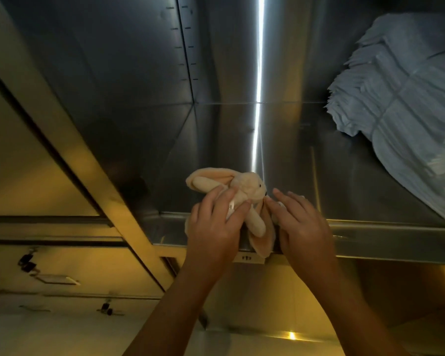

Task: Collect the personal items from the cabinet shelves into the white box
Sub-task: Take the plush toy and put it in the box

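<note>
Two hands meet a cream plush rabbit (pixel 244 187) at the front lip of a steel cabinet shelf (pixel 385 240), lower centre of frame.
I see my left hand (pixel 215 227) wrapping its fingers round the rabbit's body; my right hand (pixel 302 227) lies nearly flat, thumb touching its muzzle. Upper right, a pale blue folded bundle (pixel 409 111) sits on the shelf.
</note>
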`<state>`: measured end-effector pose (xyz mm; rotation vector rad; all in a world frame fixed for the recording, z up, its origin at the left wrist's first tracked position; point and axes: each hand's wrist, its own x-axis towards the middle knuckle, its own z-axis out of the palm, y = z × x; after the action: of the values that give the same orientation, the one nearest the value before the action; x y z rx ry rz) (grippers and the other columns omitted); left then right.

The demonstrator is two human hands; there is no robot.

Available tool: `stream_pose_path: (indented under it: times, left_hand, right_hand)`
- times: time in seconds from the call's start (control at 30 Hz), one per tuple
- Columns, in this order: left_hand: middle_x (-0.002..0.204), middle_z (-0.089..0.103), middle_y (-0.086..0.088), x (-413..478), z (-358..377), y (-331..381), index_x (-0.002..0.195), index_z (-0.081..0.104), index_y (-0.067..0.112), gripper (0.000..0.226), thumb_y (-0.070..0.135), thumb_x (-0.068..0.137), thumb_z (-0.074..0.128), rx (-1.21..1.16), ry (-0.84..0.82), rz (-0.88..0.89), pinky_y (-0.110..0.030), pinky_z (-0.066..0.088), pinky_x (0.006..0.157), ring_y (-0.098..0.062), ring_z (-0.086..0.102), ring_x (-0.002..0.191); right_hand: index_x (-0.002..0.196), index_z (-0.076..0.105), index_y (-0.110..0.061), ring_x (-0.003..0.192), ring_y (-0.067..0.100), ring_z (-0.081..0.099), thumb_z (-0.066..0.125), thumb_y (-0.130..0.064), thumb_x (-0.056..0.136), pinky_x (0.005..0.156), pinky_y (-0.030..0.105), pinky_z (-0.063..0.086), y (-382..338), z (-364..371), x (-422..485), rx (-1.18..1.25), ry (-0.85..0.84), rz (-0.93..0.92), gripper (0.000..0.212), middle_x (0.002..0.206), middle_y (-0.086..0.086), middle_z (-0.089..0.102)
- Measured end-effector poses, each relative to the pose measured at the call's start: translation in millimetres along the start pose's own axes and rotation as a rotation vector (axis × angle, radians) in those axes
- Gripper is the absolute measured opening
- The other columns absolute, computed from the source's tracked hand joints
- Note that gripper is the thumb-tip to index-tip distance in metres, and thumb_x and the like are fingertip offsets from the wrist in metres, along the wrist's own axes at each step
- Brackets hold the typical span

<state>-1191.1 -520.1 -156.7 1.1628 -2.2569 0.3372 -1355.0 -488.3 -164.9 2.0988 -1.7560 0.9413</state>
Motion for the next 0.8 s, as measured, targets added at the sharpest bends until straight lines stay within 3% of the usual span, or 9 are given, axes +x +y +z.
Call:
stream_pose_path:
  times: [0.1,0.3,0.47,0.6,0.8]
  left_hand:
    - [0.121,0.059,-0.018,-15.4,-20.9,1.8,0.108,0.067,0.010,0.039,0.030,0.096,0.035,-0.018,0.119,0.003,-0.049,0.044,0.086,-0.039,0.055,0.111]
    - [0.115,0.063,-0.017,-59.9,-71.1,3.3,0.099,0.071,0.009,0.049,0.028,0.101,0.026,0.005,0.300,-0.049,-0.045,0.048,0.082,-0.038,0.057,0.108]
    - [0.113,0.064,-0.015,-113.1,-111.2,-9.7,0.095,0.073,0.011,0.048,0.025,0.100,0.027,0.070,0.330,-0.121,-0.042,0.047,0.082,-0.036,0.059,0.106]
    - [0.112,0.065,-0.015,-156.9,-139.3,-24.7,0.094,0.073,0.010,0.052,0.023,0.100,0.023,0.114,0.308,-0.185,-0.041,0.048,0.079,-0.036,0.060,0.105]
    - [0.112,0.065,-0.016,-234.1,-186.7,-57.6,0.095,0.072,0.008,0.046,0.016,0.096,0.027,0.243,0.272,-0.301,-0.042,0.049,0.078,-0.036,0.059,0.105]
  right_hand:
    - [0.109,0.065,-0.001,0.104,0.040,0.060,0.042,-0.027,0.083,0.083,0.054,0.048,-20.9,-13.6,-7.6,0.002,0.052,-0.041,0.043,0.114,0.019,0.064]
    - [0.110,0.066,-0.003,0.108,0.037,0.058,0.040,-0.027,0.086,0.086,0.053,0.047,-74.1,-39.8,-27.8,0.020,0.069,-0.080,0.043,0.117,0.016,0.063]
    - [0.113,0.064,-0.004,0.111,0.037,0.057,0.071,-0.014,0.077,0.086,0.052,0.048,-126.7,-40.1,-51.0,0.036,0.059,-0.170,0.038,0.118,0.015,0.062]
    - [0.113,0.064,-0.006,0.112,0.035,0.057,0.048,-0.026,0.085,0.093,0.046,0.039,-168.7,-35.3,-69.6,0.107,0.057,-0.252,0.038,0.119,0.014,0.062]
    - [0.111,0.064,-0.004,0.111,0.035,0.057,0.047,-0.021,0.084,0.088,0.044,0.038,-250.1,-23.4,-85.2,0.228,0.073,-0.390,0.036,0.118,0.016,0.062]
